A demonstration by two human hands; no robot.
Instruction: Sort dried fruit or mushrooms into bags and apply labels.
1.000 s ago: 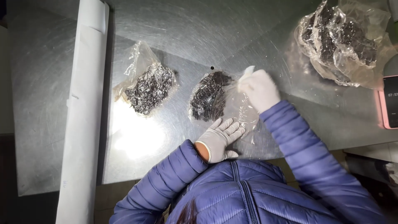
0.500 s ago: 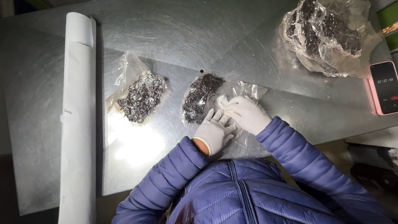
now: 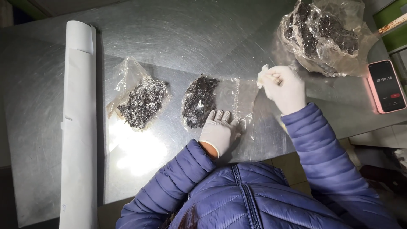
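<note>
Pinching grip on your right hand point(image 3: 283, 88): gloved fingers are bunched together at the clear open end of the middle bag point(image 3: 220, 101), seemingly nipping the plastic edge, though the exact contact is hard to make out. Left hand point(image 3: 218, 130) is the opposite: palm down, fingers spread and flat, pressing the bag's near edge onto the desk point(image 3: 178, 38).

The bag lies flat between both hands. Its dark clumps point(image 3: 198, 101) are packed toward the closed left end, and the right half is empty clear film, wrinkled, reaching to your right fingers.

Step in hand, as I read it: holding the filled bag down and drawing its empty mouth end taut. Contents look settled and the mouth does not look closed off.

For the next move, keep the flat hand's weight on the bag so it does not slide on the smooth metal. Keep the pull on the film even, since thin plastic will stretch or slip from gloved fingertips. Keep the clumps clear of the mouth end.

Further out:
- Second small bag point(image 3: 142, 101) of the same dark stuff lies left of the work, apart from it.
- Large crumpled clear bag point(image 3: 326, 38) with more dark material sits at the far right.
- Pink phone point(image 3: 386, 86) lies just beside it, screen lit.
- White paper roll point(image 3: 78, 123) lies along the left side.
</note>
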